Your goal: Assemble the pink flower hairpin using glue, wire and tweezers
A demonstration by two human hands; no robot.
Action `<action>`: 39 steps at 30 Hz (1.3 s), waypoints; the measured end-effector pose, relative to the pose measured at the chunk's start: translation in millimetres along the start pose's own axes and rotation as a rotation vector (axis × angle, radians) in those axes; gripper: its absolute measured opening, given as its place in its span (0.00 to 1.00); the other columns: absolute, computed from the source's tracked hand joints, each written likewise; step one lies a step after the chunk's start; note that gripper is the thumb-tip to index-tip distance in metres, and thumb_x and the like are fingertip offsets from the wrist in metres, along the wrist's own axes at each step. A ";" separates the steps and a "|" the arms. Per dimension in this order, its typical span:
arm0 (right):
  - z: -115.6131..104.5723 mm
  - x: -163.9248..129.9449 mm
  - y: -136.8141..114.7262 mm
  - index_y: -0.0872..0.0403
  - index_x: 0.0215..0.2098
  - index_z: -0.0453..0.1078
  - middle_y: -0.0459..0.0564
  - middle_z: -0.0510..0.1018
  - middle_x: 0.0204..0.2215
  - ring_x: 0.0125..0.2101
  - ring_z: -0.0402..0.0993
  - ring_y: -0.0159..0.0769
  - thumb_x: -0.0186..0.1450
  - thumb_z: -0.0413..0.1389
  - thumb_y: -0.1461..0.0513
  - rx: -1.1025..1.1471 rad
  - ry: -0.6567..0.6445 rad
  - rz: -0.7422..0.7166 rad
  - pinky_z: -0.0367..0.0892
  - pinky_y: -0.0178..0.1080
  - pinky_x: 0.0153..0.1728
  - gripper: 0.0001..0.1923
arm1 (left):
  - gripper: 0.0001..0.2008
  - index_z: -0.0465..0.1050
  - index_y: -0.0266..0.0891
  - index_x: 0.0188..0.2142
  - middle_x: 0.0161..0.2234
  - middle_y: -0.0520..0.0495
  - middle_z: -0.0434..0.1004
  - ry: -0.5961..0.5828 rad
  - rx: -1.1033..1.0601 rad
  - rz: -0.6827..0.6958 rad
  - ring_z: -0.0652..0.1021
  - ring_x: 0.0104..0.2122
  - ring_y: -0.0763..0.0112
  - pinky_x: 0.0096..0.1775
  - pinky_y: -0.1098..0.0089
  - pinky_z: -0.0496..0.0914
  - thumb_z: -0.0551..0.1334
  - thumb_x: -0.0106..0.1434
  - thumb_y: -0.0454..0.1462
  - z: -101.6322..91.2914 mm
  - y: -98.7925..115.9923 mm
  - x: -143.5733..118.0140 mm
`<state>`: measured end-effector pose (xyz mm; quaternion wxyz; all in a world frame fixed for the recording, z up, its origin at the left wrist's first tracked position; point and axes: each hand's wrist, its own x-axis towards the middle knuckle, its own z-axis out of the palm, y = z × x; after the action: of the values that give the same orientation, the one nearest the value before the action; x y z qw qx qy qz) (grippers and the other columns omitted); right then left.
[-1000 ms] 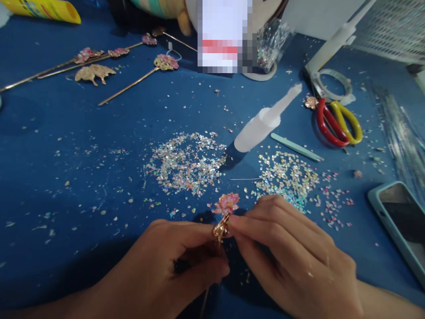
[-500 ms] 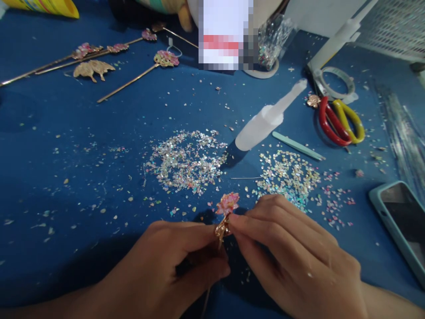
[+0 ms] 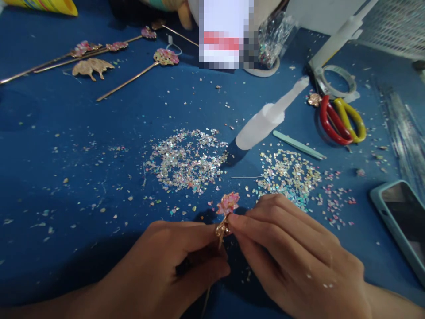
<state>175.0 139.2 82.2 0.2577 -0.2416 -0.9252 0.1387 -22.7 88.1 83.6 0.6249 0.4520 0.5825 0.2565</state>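
Note:
A gold hairpin with a pink flower (image 3: 228, 203) at its top is upright between my two hands, low in the middle of the view. My left hand (image 3: 166, 261) is closed around it just below the flower, and the thin stem runs down beneath the fingers. From the right, my right hand (image 3: 292, 248) pinches the gold metal part under the flower with thumb and forefinger. A few tiny flakes stick to the back of that hand. The fingers hide part of the gold setting.
Beyond the hands lie shell chips (image 3: 187, 161) and a second heap of chips (image 3: 287, 173). A white squeeze bottle (image 3: 259, 128), mint tweezers (image 3: 299, 145), red-and-yellow-handled scissors (image 3: 336, 122), a tape roll (image 3: 338, 81) and a phone (image 3: 398, 221) surround them. Several hairpins (image 3: 129, 79) rest at the upper left.
Both hands keep their grip on the hairpin. The right hand has turned very slightly, showing more flakes on its back; otherwise things look almost the same.

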 end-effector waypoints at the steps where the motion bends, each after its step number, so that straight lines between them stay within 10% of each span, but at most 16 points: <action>1: -0.2 -0.2 0.2 0.58 0.46 0.74 0.49 0.85 0.31 0.32 0.80 0.34 0.75 0.54 0.71 0.010 -0.014 0.002 0.80 0.41 0.34 0.07 | 0.10 0.79 0.47 0.30 0.19 0.56 0.72 -0.005 -0.001 0.001 0.77 0.30 0.61 0.30 0.72 0.65 0.63 0.65 0.45 -0.4 1.4 1.7; 39: -7.2 4.8 -2.3 0.60 0.41 0.76 0.45 0.84 0.30 0.33 0.79 0.28 0.69 0.60 0.74 0.089 0.050 0.038 0.75 0.33 0.37 0.06 | 0.11 0.78 0.43 0.28 0.26 0.57 0.78 -0.134 -0.050 -0.034 0.75 0.27 0.71 0.29 0.75 0.64 0.63 0.65 0.43 2.0 -19.4 -8.3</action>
<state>174.5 140.7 91.0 0.2887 -0.2508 -0.9066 0.1786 -26.4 71.6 70.8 0.6778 0.4424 0.5404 0.2299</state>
